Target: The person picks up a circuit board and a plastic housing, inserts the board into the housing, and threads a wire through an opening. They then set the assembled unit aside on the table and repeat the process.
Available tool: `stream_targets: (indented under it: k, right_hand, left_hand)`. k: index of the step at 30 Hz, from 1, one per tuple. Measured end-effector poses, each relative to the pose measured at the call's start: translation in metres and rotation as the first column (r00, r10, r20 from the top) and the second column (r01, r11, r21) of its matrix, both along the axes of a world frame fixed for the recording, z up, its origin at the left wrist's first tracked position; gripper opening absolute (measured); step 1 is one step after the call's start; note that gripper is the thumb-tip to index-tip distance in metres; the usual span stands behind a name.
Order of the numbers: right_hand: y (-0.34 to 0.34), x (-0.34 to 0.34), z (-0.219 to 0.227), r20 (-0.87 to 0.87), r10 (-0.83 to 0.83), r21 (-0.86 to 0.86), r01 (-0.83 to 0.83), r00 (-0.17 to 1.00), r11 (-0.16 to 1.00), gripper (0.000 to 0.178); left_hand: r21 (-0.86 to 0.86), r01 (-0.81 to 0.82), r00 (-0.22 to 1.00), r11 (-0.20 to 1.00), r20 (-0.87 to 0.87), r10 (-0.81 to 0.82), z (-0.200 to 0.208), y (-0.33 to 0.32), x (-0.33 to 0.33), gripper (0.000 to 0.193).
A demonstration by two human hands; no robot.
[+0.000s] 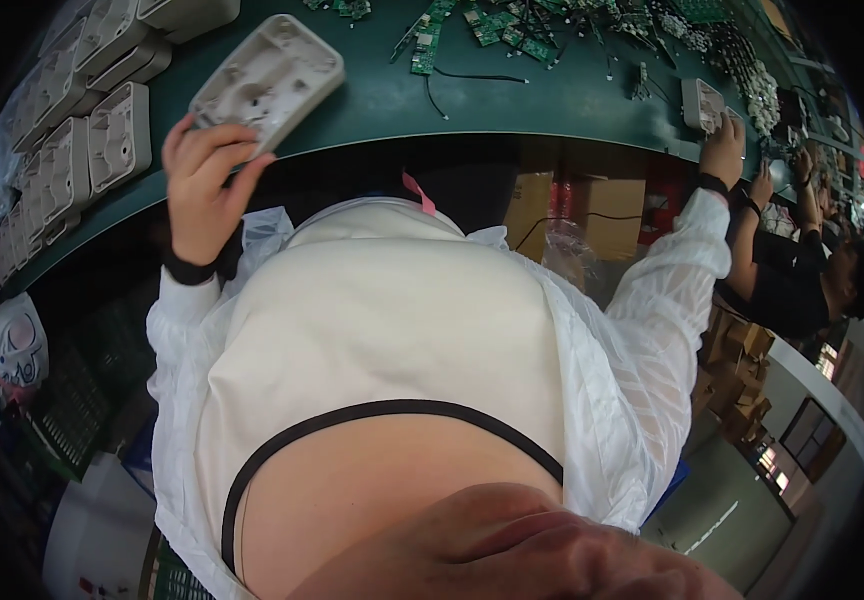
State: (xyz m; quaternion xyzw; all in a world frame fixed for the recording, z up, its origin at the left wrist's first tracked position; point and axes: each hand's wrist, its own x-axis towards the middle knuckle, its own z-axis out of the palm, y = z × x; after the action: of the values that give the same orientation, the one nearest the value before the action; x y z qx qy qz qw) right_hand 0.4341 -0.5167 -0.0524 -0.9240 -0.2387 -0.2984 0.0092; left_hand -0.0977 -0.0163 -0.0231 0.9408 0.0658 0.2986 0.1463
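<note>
Nearest of all is the person's own body, in a cream top [402, 320] with a black band at the neck, and over it a thin white jacket [642, 370]. In front of the body runs a long green table [372, 115], its near edge curving across the scene.

At the left, the left hand [214, 165] pinches the near end of a light grey casing [297, 65] between the thumb and the fingers. This casing is above the near edge of the table, slanted, and its hollow side with the inner ribs faces up. The right hand [722, 150] is well apart from it, at the right end of the table. Its fingers are bent at a smaller-looking casing [697, 105]; from here I cannot tell if they grip it or only touch it.

On the far left, more grey casings [117, 140] stand close together in stacks. At the far side, in the middle and toward the right, lie many green circuit boards [426, 45], and a black wire [482, 76] stretches near them. Just beyond the right hand there is a heap of small white pieces [762, 100]. Cardboard boxes [612, 210] are below the table, and farther right a co-worker in a black shirt [792, 285] sits near the same table.
</note>
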Motion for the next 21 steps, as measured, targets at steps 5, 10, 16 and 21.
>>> stream_targets:
  k: [5, 10, 16, 21]
  right_hand:
    - [0.147, -0.170, 0.014, -0.395, 0.616, 0.457, -0.436, 0.681, 0.775, 0.027]
    - [0.232, -0.223, -0.009, -0.354, 0.715, 0.348, -0.624, 0.603, 0.699, 0.028]
    - [0.241, -0.203, -0.021, -0.663, 0.577, 0.281, -0.556, 0.477, 0.782, 0.019]
    - [0.249, -0.222, 0.000, -0.630, 0.733, 0.670, 0.298, -0.257, 0.680, 0.010]
  left_hand:
    - [-0.092, 0.135, 0.989, 0.987, -0.048, -0.140, -0.026, -0.008, 0.019, 0.017]
    - [-0.108, 0.152, 0.984, 0.982, -0.072, -0.160, -0.036, -0.002, 0.014, 0.016]
    - [-0.118, 0.110, 0.993, 0.987, -0.018, -0.113, -0.041, 0.003, 0.001, 0.028]
    - [-0.265, -0.018, 0.999, 0.964, 0.044, 0.030, -0.041, 0.006, 0.006, 0.084]
